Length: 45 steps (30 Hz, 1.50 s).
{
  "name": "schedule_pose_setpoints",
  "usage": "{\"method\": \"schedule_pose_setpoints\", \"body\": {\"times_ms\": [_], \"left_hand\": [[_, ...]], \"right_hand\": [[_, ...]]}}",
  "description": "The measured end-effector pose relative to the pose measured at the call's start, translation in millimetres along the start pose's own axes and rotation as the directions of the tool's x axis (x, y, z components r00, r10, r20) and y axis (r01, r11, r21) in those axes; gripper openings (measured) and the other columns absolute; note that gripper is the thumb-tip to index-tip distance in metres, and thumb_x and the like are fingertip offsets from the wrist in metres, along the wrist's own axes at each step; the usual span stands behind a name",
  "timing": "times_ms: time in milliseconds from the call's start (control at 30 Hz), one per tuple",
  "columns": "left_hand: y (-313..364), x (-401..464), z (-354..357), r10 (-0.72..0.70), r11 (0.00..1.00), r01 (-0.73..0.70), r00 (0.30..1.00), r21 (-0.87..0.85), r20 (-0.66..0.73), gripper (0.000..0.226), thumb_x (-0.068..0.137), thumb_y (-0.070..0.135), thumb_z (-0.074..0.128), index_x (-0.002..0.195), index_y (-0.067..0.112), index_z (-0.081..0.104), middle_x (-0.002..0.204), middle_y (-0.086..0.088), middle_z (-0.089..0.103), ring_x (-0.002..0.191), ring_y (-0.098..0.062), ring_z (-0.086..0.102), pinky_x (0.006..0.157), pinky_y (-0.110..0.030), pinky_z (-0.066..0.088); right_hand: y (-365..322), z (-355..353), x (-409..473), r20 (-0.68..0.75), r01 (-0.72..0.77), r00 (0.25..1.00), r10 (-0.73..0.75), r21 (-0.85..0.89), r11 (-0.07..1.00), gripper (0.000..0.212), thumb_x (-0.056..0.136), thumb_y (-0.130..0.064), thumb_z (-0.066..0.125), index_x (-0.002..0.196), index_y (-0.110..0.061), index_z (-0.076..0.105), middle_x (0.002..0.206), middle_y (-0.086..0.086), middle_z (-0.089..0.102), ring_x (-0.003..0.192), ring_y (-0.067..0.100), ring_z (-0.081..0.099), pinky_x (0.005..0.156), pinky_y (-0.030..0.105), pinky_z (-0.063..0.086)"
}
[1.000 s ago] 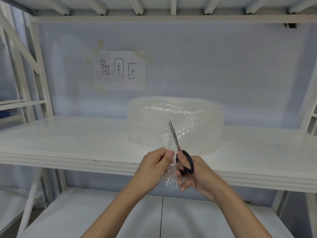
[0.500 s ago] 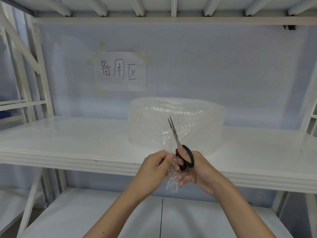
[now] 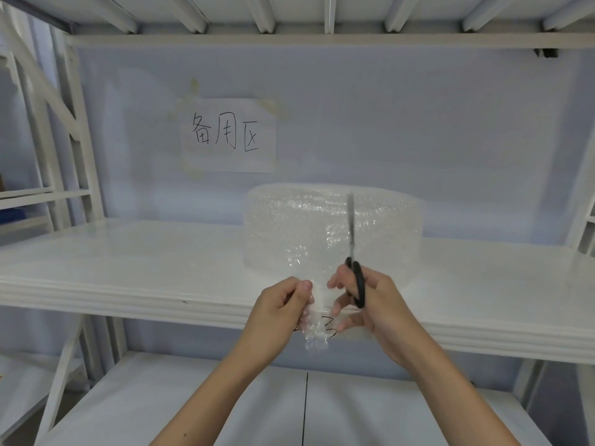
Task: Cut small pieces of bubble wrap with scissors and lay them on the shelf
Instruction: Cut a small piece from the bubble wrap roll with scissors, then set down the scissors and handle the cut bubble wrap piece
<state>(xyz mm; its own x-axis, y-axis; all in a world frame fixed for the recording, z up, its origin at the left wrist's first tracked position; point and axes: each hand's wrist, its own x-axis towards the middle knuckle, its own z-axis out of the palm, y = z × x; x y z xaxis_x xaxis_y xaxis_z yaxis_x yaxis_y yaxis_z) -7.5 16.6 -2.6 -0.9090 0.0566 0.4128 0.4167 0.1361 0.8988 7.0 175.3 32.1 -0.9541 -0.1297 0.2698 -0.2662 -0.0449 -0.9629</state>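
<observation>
Left hand (image 3: 280,309) pinches clear bubble-wrap strip (image 3: 317,329) before the roll (image 3: 335,233); right hand (image 3: 370,304) grips black-handled scissors (image 3: 354,262). Film looks light, limp, slippery. Best pinched close beside the blades.

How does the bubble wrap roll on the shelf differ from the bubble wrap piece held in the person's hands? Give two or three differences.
1. The bubble wrap roll is large and wound into a drum; the bubble wrap piece is small and crumpled.
2. The roll rests on the shelf; the piece hangs in front of the shelf edge.
3. Nothing grips the roll; the left hand pinches the piece, beside the right hand with the scissors.
Both are clear bubbled plastic.
</observation>
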Motion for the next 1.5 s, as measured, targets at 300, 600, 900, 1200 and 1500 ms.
{"method": "schedule_pose_setpoints", "body": {"times_ms": [300,600,900,1200,1500], "left_hand": [[14.7,3.5,-5.9,0.011,0.996,-0.014,1.0,-0.092,-0.024,0.028,0.099,0.022,0.053,0.087,0.008,0.074,0.065,0.004,0.058,0.052,-0.009,0.049,0.056,-0.016,0.046],[22.2,3.9,-4.1,0.02,0.996,-0.022,1.0,-0.091,-0.019,0.025,0.099,0.019,0.053,0.091,0.015,0.076,0.064,0.01,0.061,0.049,-0.007,0.047,0.052,-0.015,0.043],[23.9,1.4,-8.6,0.01,0.993,-0.011,1.0,-0.113,-0.014,0.024,0.099,0.018,0.053,0.089,0.015,0.076,0.064,0.007,0.065,0.048,-0.009,0.046,0.051,-0.017,0.044],[18.9,1.6,-22.8,0.026,0.997,-0.029,0.999,-0.074,-0.035,0.024,0.099,0.02,0.054,0.088,0.019,0.076,0.065,0.009,0.065,0.053,-0.012,0.045,0.052,-0.017,0.042],[18.1,3.2,-36.3,0.025,0.993,-0.033,0.997,-0.111,-0.073,0.014,0.094,0.018,0.061,0.092,0.02,0.075,0.069,0.002,0.071,0.047,-0.002,0.046,0.05,-0.015,0.039]], "right_hand": [[-11.3,-74.3,-4.1,-0.481,-0.092,0.876,-0.025,-0.217,0.972,0.045,0.082,-0.051,0.064,0.086,-0.007,0.072,0.074,0.011,0.071,0.049,0.019,0.057,0.037,0.022,0.036],[-19.2,-132.7,15.4,-0.531,-0.524,0.814,0.236,-0.496,0.692,0.05,0.092,-0.045,0.051,0.074,0.001,0.061,0.043,0.003,0.057,0.035,0.017,0.045,0.039,0.019,0.039],[-28.6,-126.3,46.0,-0.568,-0.651,0.724,0.391,-0.751,0.112,0.035,0.088,-0.029,0.044,0.058,-0.012,0.041,0.036,0.001,0.036,0.036,0.017,0.029,0.045,0.02,0.025],[-35.8,-119.3,77.6,-0.575,-0.641,0.683,0.451,-0.768,-0.009,0.023,0.094,-0.024,0.051,0.081,-0.005,0.051,0.061,0.007,0.055,0.041,0.015,0.048,0.035,0.017,0.037],[-56.1,-68.4,45.4,-0.36,-0.4,0.899,0.248,-0.907,0.134,0.018,0.084,-0.01,0.047,0.068,-0.005,0.054,0.059,0.01,0.061,0.045,0.024,0.053,0.049,0.026,0.048]]}}
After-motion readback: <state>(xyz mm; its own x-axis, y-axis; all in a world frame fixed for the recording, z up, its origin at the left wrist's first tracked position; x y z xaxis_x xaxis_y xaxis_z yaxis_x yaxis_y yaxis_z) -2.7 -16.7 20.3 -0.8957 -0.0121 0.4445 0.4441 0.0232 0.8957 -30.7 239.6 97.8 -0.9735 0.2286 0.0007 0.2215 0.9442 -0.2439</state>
